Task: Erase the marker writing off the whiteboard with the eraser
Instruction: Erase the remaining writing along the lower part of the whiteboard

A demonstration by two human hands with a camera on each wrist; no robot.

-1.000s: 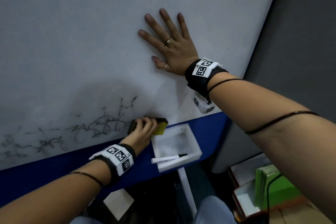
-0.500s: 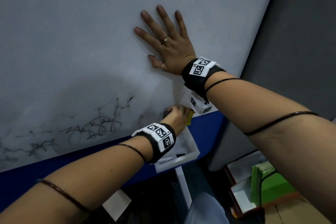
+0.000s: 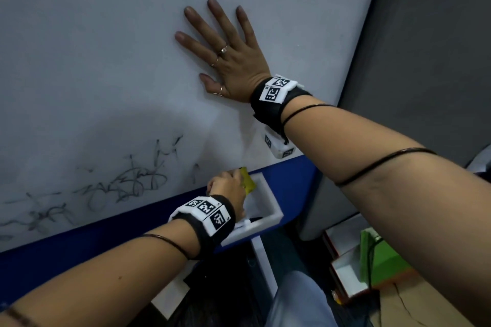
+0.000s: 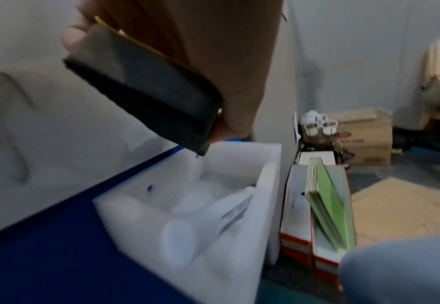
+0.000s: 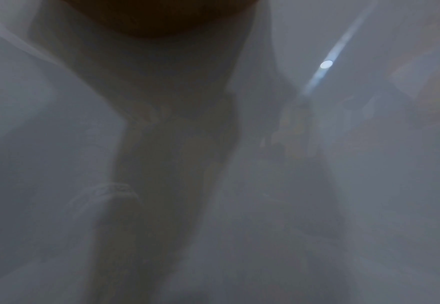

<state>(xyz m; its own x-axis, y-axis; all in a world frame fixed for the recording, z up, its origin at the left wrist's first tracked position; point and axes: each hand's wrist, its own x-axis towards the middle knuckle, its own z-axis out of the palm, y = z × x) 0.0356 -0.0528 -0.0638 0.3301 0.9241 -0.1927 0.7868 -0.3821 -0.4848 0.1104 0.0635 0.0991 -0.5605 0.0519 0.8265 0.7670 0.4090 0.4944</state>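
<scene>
- Yellow-backed eraser [image 3: 248, 181] with dark felt face [image 4: 146, 86]: gripped in curled left hand [image 3: 228, 188], at the whiteboard's [image 3: 106, 61] lower edge, above a white tray [image 3: 268, 210].
- Marker writing [image 3: 132, 180]: black scrawl, illegible, left of eraser.
- Right hand [image 3: 228, 58]: fingers spread, pressed flat on board.
- Wristbands [image 3: 204, 210]: black-white coded tags.
- Cardboard box [image 4: 367, 139]: print unreadable.

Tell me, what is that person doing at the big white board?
They are cleaning it. The left hand holds a yellow-backed eraser down at the board's bottom edge, just above a white tray with a marker in it. The right hand presses flat, fingers spread, on the whiteboard higher up. Black scribbles still show to the left of the eraser, so the job is not finished.
</scene>
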